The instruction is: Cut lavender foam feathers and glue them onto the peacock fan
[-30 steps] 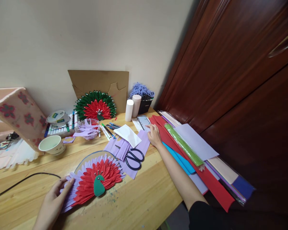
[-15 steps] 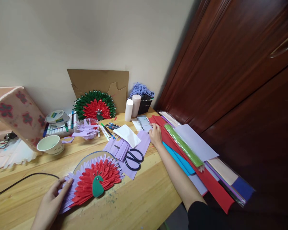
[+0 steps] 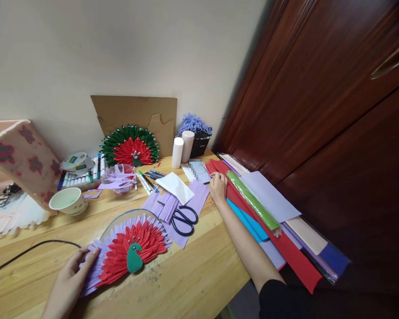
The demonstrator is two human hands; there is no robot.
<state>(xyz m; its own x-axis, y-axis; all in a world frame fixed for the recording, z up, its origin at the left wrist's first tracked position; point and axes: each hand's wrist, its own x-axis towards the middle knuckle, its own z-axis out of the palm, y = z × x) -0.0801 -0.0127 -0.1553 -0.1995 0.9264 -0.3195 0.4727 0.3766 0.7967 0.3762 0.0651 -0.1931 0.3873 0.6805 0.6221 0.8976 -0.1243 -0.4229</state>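
My left hand (image 3: 71,270) grips the left edge of a peacock craft (image 3: 133,250), thumb on top and fingers partly hidden. It has lilac and red paper feathers around a green bird body, over a clear round-edged base. At the back right, my right hand (image 3: 218,186) has its fingers curled beside a flat, phone-like thing (image 3: 201,173) with a pixelated surface; what the fingertips hold, if anything, is hidden. Black-handled scissors (image 3: 185,220) lie on lilac paper (image 3: 196,195) between my hands, with cut lilac strips (image 3: 169,208) and a white sheet (image 3: 176,187) next to them.
A red and green feather fan (image 3: 133,148) leans on cardboard (image 3: 136,108). Around it stand a paper bowl (image 3: 68,201), markers (image 3: 76,178), white bottles (image 3: 177,153) and a flowered box (image 3: 26,155). Coloured sheets (image 3: 269,197) hang over the table's right edge beside a wooden cabinet (image 3: 319,110).
My right hand has shifted slightly right and down, away from the phone-like thing, and its fingers are more curled. My left hand still holds the peacock craft. The view has shifted slightly.
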